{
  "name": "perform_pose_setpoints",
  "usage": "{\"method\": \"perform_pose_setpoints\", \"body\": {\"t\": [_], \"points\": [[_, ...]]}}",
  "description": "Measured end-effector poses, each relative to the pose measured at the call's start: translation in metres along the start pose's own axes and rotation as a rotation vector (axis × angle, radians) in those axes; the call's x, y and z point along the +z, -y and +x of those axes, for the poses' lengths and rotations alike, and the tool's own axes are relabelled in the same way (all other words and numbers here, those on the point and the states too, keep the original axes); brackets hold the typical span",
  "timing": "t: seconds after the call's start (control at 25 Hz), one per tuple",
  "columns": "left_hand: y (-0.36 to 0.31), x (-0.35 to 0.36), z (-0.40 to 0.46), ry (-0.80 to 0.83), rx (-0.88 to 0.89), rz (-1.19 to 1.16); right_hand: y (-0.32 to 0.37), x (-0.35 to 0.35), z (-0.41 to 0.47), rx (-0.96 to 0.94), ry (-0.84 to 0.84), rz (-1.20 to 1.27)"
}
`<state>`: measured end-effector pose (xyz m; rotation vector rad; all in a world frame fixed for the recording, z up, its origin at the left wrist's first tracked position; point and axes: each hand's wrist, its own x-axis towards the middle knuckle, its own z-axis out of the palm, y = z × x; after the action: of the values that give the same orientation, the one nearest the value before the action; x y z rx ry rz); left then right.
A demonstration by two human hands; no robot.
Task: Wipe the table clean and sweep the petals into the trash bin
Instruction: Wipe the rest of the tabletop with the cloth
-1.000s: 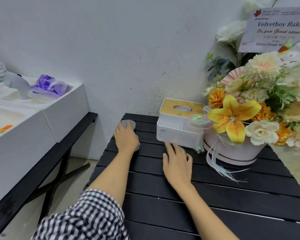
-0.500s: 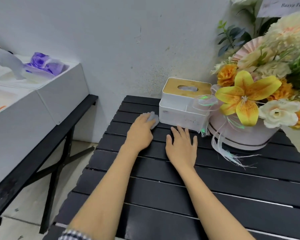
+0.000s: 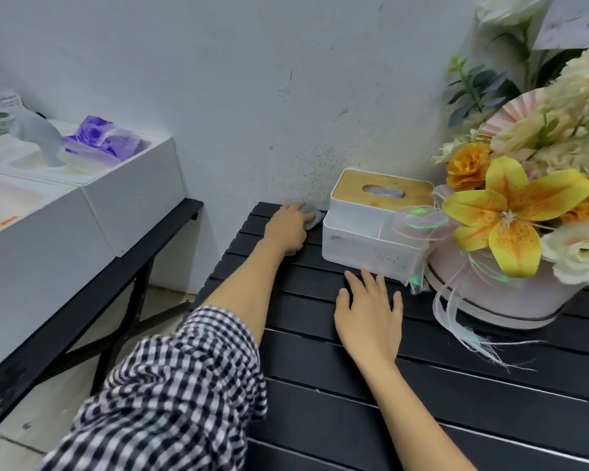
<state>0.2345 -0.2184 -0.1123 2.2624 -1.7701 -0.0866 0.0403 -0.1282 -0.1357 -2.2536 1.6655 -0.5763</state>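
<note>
My left hand presses a small grey cloth onto the black slatted table at its far left corner, beside the wall and just left of the white tissue box. Most of the cloth is hidden under the hand. My right hand lies flat on the table with fingers spread, palm down, just in front of the tissue box and holding nothing. No petals and no trash bin show in this view.
A white tissue box with a wooden lid stands at the table's back. A large flower arrangement in a pale round box fills the right side, ribbons trailing onto the table. White boxes sit on a black bench at left.
My left hand has slid the cloth away from me to the table's back corner by the wall. The right hand has stayed flat in front of the tissue box.
</note>
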Motion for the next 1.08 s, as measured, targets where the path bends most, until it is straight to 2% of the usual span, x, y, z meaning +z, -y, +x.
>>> {"method": "perform_pose_setpoints", "body": {"t": [0.04, 0.16, 0.24, 0.4, 0.52, 0.6, 0.64, 0.76, 0.84, 0.92, 1.0, 1.08], "points": [[0.01, -0.002, 0.009, -0.003, -0.001, 0.019, -0.001, 0.0, 0.001, -0.004, -0.013, 0.008], [0.04, -0.004, 0.002, -0.095, -0.184, 0.058, -0.003, 0.001, 0.004, -0.006, -0.04, 0.043], [0.032, -0.003, -0.025, -0.08, -0.202, -0.01, -0.002, 0.0, 0.004, 0.012, -0.023, 0.062], [-0.024, -0.003, -0.106, -0.096, -0.112, -0.121, -0.005, -0.014, -0.002, -0.041, 0.171, -0.061], [-0.063, 0.006, -0.175, -0.073, 0.098, -0.133, -0.01, -0.038, -0.029, -0.006, 0.282, -0.088], [-0.059, -0.004, -0.206, -0.039, 0.211, -0.086, -0.015, -0.053, -0.066, 0.046, 0.28, -0.118], [-0.047, -0.013, -0.214, -0.002, 0.19, -0.068, -0.018, -0.055, -0.092, 0.065, 0.273, -0.148], [0.003, -0.035, -0.213, 0.071, -0.062, 0.044, -0.02, -0.049, -0.173, 0.076, 0.105, -0.166], [0.013, -0.041, -0.209, 0.095, -0.126, -0.012, -0.02, -0.044, -0.198, 0.077, 0.053, -0.132], [-0.003, -0.038, -0.221, 0.076, -0.045, -0.155, -0.019, -0.043, -0.203, 0.11, 0.046, -0.151], [-0.019, -0.029, -0.247, -0.049, 0.099, -0.207, -0.014, -0.045, -0.198, 0.137, 0.036, -0.16], [-0.041, -0.025, -0.283, -0.047, 0.179, -0.234, -0.013, -0.047, -0.195, 0.135, 0.058, -0.171]]}}
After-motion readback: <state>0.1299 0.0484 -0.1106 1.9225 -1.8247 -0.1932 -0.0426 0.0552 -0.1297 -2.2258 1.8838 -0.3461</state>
